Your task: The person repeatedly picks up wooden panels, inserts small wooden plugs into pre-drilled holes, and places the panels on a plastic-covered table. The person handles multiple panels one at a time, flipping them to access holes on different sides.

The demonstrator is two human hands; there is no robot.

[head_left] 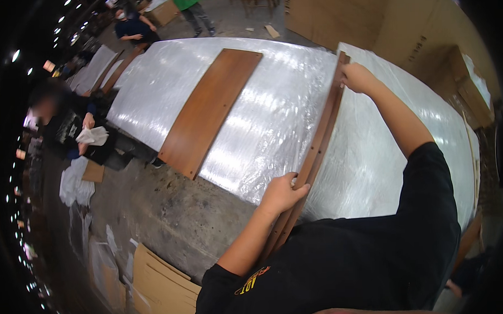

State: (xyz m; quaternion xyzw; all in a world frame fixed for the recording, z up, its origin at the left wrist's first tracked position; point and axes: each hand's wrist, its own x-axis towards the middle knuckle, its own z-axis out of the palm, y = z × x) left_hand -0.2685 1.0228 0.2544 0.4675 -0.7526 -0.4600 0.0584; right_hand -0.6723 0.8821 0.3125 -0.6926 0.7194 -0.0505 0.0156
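Observation:
Two long brown wooden boards (324,135) stand on edge side by side, with small dark holes along their upper edges. My left hand (286,193) is closed round their near part, the thumb over the top edge. Farther off, my right hand (357,77) grips the boards close to their far end. Underneath lies a table covered in shiny clear plastic film (272,123). To the left, a wide brown wooden panel (214,111) rests flat on the film, its near end reaching past the table's edge. The boards' lower faces are hidden.
A co-worker (67,127) at the left holds a white cloth (93,136). Two more people stand beyond the table's far end. Tall cardboard sheets (341,15) rise at the back right. Flattened cardboard (162,284) and plastic wrap (76,182) lie on the concrete floor at the left.

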